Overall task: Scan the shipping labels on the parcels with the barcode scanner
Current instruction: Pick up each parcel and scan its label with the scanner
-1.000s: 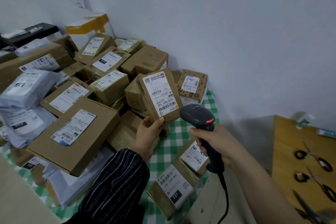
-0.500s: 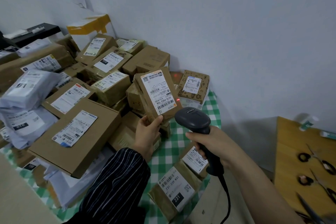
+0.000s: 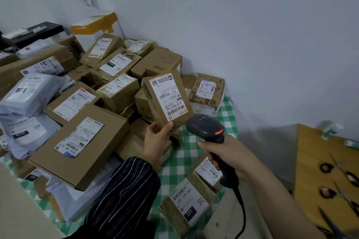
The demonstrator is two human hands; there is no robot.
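Scanner (image 3: pixel 204 125) light red again, right fingers (image 3: pixel 208 146) gripping it, left fingers (image 3: pixel 166 126) pinching brown white-labelled parcel (image 3: pixel 168 99).

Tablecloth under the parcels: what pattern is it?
The tablecloth is a green-and-white check, clearest in the head view.

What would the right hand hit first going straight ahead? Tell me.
Likely the small brown parcel the left hand holds up; the scanner in the right hand noses toward its lower edge. Depth is unclear.
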